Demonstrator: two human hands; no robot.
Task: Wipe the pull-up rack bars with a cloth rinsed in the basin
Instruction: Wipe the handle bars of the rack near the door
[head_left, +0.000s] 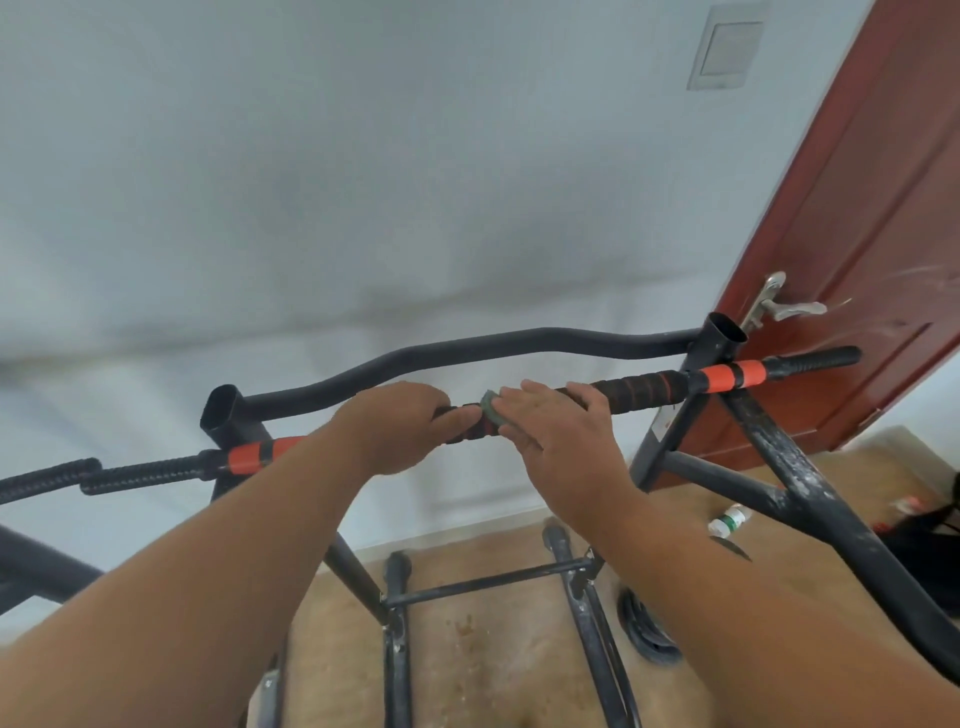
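Above, a red door stands right of the fingers, beyond the pull-up rack. Left hand curls around the foam-wrapped bar; right hand, fingers together, presses a green cloth onto it. Below, a bottle lies.

Pale wall, red-brown door ajar — tan floor, perhaps stained.
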